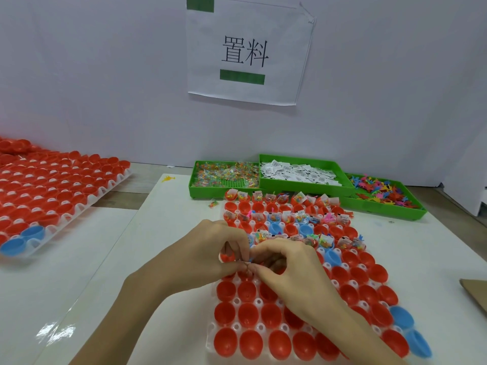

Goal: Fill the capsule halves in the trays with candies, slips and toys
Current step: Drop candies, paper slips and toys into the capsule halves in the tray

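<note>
**Three far rows filled, near rows still bare**

Both hands meeting over the near tray (263, 355), at the left end of its third row. Left hand (208, 255) and right hand (292, 264) with fingertips pinched together on small items, seemingly a slip and a blue toy; too small to tell exactly. Beyond the grip: three alternate rows of capsule halves (297, 225) already holding candies, slips and toys. Nearer the body: several rows of red halves and a few blue ones, unfilled. Farther back: green bins of candies (224, 175), slips (297, 172) and toys (382, 192), well stocked. At the left: a second tray (87, 204), apparently untouched. Roughly a third of this tray done, judging by rows.
</note>
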The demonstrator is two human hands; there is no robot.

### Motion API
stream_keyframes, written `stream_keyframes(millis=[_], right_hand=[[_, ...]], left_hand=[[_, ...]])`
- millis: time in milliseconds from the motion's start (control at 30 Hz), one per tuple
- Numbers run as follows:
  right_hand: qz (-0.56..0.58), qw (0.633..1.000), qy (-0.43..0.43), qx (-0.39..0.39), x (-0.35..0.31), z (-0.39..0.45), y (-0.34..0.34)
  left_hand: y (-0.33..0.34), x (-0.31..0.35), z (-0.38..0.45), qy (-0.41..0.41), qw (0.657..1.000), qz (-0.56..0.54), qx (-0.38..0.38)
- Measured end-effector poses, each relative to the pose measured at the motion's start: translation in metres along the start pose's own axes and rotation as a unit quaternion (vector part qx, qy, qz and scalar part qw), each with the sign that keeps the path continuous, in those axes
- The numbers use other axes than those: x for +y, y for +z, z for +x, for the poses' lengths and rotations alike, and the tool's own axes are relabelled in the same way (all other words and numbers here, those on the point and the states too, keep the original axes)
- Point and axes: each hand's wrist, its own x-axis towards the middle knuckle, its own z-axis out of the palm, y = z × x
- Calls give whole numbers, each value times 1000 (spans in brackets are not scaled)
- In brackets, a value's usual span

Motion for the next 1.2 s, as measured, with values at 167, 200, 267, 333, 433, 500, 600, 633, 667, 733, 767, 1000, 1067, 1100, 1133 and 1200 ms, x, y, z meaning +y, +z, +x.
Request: stream_keyframes(millis=[167, 200, 267, 333, 433, 500, 600, 633, 667, 733, 767, 1000, 1067, 1100, 1133, 1200], right_hand=[[-30, 999, -41, 14, -4, -1, 2], [-40, 998, -53, 15, -5, -2, 1], [-61, 995, -74, 12, -6, -3, 1], [-65, 995, -79, 10, -5, -4, 1], [-54, 997, -58, 1, -4, -2, 0], [-59, 997, -54, -17, -4, 0, -2], [-54, 997, -39, -41, -3, 2, -9], [-45, 998, -31, -39, -2, 2, -11], [-38, 998, -27, -30, -1, 2, -11], [-40, 999, -33, -5, 0, 3, -11], [-43, 998, -37, -2, 0, 3, -10], [-70, 996, -37, -30, 0, 7, -4], [-87, 994, -48, -39, -1, 7, -3], [-96, 993, -52, -41, -1, 7, -3], [-103, 992, -58, -44, -1, 7, -4], [-113, 990, -69, -49, 0, 8, -4]], left_hand=[[0, 1, 0, -2, 1000, -4, 3], [0, 1, 0, -4, 1000, -4, 1], [0, 0, 1, -10, 1000, -11, 1], [0, -1, 1, -13, 1000, -17, 0], [2, -1, 2, -18, 1000, -15, -8], [2, -1, 2, -19, 1000, -9, -10], [2, 1, 2, -20, 1000, 1, -14], [3, 1, 2, -18, 1000, 4, -11], [3, 2, 2, -15, 1000, 9, -7], [5, 2, 4, -6, 999, 33, -2], [5, 2, 4, -1, 999, 50, -2], [3, 1, 3, -13, 1000, -2, 9], [0, 0, 1, -18, 999, -29, 6], [-1, -1, 1, -20, 999, -34, 4], [-2, -2, 0, -21, 999, -37, 3], [-2, -2, 0, -20, 999, -31, 1]])
